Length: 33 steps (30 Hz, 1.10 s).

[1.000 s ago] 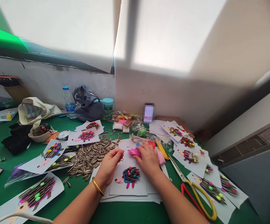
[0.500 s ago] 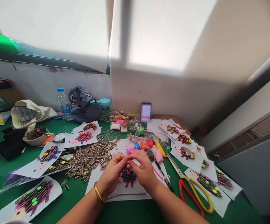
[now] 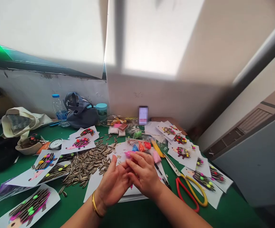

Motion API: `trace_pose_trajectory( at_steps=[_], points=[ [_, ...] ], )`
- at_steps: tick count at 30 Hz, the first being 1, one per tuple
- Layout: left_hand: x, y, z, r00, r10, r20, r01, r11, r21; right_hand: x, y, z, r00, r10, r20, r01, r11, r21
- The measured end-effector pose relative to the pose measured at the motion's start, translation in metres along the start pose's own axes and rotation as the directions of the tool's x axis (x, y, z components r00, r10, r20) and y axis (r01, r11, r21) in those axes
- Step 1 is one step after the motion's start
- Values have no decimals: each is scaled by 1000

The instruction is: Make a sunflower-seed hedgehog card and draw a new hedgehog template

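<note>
My left hand (image 3: 116,182) is turned palm up, its thumb held out to the side. Across its fingers lies my right hand (image 3: 143,172), palm down, with its fingers stretched out. Whatever may be between the two is hidden. Beneath them is a stack of white paper sheets (image 3: 93,185), and the picture on the top sheet is nearly all covered. Just beyond my fingertips lie a lump of pink modelling clay (image 3: 128,154) and small packets of blue clay (image 3: 135,148) and red clay (image 3: 147,145). A black pen (image 3: 164,180) rests right of my right hand.
Sunflower seeds (image 3: 85,164) are heaped to the left. Hedgehog pictures made with seeds (image 3: 30,205) lie on both sides. Scissors (image 3: 187,177) with red and yellow handles lie open at right. A bag (image 3: 82,115), a bottle (image 3: 59,109) and a phone (image 3: 143,115) stand at the back.
My hands have gone from fingertips pinched together to left palm opened upward with the right fingers laid over it. The view has shifted slightly to the right.
</note>
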State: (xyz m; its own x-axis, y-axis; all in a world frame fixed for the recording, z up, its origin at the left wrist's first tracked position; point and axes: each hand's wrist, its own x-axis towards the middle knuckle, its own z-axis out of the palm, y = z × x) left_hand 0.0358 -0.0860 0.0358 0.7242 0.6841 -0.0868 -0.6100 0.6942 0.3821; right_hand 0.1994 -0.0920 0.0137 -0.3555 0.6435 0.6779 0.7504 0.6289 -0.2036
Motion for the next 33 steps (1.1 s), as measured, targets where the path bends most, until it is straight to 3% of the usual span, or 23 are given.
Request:
trace_pose_trajectory(
  at_steps=[5, 10, 15, 20, 24, 29, 33],
  points=[
    [-4, 2, 10, 1000, 10, 11, -10, 999, -47, -6, 1, -13, 1000, -21, 1, 21, 991, -134],
    [-9, -1, 15, 1000, 10, 19, -10, 1000, -10, -11, -4, -17, 976, -213, 35, 216, 968, -125],
    [-12, -4, 19, 1000, 14, 4, -14, 1000, -8, -14, -9, -19, 996, -93, 15, 94, 988, -120],
    [-13, -6, 20, 999, 24, -26, -23, 1000, 18, -16, -13, -20, 975, -208, 78, 213, 976, -53],
    [-12, -10, 21, 999, 39, -2, -39, 999, 31, -15, -13, -23, 990, -124, 74, 130, 987, -96],
    [-10, -10, 16, 992, 104, -67, -100, 993, 60, -19, -14, -22, 960, -249, 126, 255, 966, -38],
    [-9, -10, 17, 998, 63, -26, -62, 997, 40, -20, -10, -19, 975, -196, 105, 204, 976, -70]
  ],
)
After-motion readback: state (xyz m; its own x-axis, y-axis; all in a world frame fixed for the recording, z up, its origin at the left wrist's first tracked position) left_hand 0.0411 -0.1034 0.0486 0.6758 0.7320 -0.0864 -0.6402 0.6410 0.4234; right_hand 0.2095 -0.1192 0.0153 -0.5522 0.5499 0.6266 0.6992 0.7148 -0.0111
